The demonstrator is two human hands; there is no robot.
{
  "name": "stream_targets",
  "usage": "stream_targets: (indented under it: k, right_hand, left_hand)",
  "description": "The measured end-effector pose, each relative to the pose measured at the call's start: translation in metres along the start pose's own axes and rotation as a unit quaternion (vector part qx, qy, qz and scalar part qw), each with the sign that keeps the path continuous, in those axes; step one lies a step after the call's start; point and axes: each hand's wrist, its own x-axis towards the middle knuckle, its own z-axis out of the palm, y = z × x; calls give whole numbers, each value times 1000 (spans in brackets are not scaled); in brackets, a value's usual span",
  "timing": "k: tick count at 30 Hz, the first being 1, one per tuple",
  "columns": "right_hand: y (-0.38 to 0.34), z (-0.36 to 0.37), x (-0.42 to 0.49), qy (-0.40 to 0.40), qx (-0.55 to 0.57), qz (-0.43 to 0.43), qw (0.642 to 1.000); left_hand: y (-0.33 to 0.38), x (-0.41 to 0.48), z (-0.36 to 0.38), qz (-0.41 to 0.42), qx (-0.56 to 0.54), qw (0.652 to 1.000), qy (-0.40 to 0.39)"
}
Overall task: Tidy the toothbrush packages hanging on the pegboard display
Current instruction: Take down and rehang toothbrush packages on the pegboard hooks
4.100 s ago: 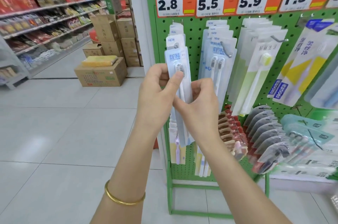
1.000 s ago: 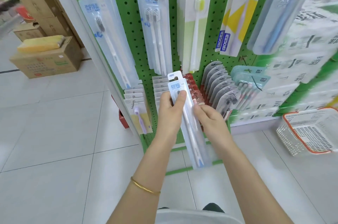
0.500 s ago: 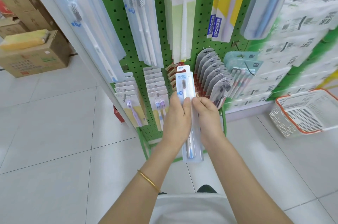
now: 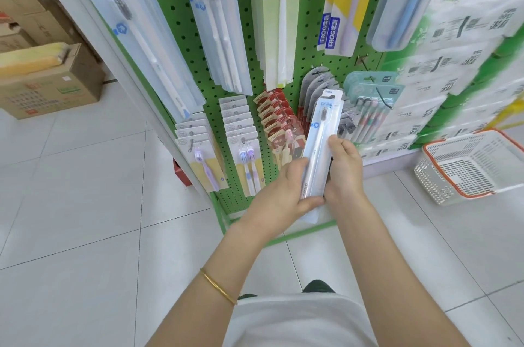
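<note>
I hold a stack of long white toothbrush packages (image 4: 321,131) upright in front of the green pegboard (image 4: 255,69). My left hand (image 4: 286,190) grips the lower left edge of the stack. My right hand (image 4: 341,168) clasps its right edge. The stack's top overlaps the lower row of hanging packs. That row holds purple-brush packs (image 4: 198,156), twin-brush packs (image 4: 243,148), red packs (image 4: 279,122) and grey arched packs (image 4: 314,86). Above hang long single-brush packages (image 4: 136,26) and twin-brush packages (image 4: 215,20).
A white basket with an orange rim (image 4: 470,165) sits on the tiled floor at right. Cardboard boxes (image 4: 48,83) stand at left. Stacked tissue packs (image 4: 459,43) fill the right side. A white post (image 4: 93,20) borders the pegboard on its left.
The view has tilted further down along the pegboard. Both hands have carried the package stack to the right, from in front of the red packs to the grey arched packs.
</note>
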Motion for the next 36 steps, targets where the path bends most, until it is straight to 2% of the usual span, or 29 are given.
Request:
stream_targets:
  k: [10, 13, 17, 19, 21, 23, 27, 29, 32, 36]
  right_hand:
    - [-9, -4, 1, -109, 3, 63, 992]
    - [-9, -6, 1, -134, -27, 37, 990]
    - [-6, -7, 1, -129, -69, -10, 989]
    - [-5, -7, 1, -118, -75, -23, 990]
    - [-7, -6, 0, -125, -79, -26, 989]
    - [-9, -7, -1, -144, -82, -34, 986]
    - [-15, -5, -6, -218, -98, -43, 970]
    - [-18, -4, -9, -273, -99, -40, 956]
    - [-20, -1, -15, -352, -122, -33, 927]
    - [-20, 6, -21, -405, -141, -31, 903]
  left_hand:
    - [-1, -4, -16, -38, -39, 994, -93]
    - [-5, -5, -21, -62, -59, 990, -116]
    - [-15, -4, -19, -83, -93, 988, -97]
    - [-15, -5, -17, -98, -144, 981, -83]
    - [-13, -7, -17, -123, -241, 960, -76]
    - [-11, -8, -18, -138, -290, 945, -64]
    - [-11, -6, -25, -142, -196, 970, -16]
    - [-7, -4, -35, -132, -218, 966, 35]
    - [2, 1, -58, -104, -291, 940, 145]
    - [15, 4, -91, -60, -357, 889, 281]
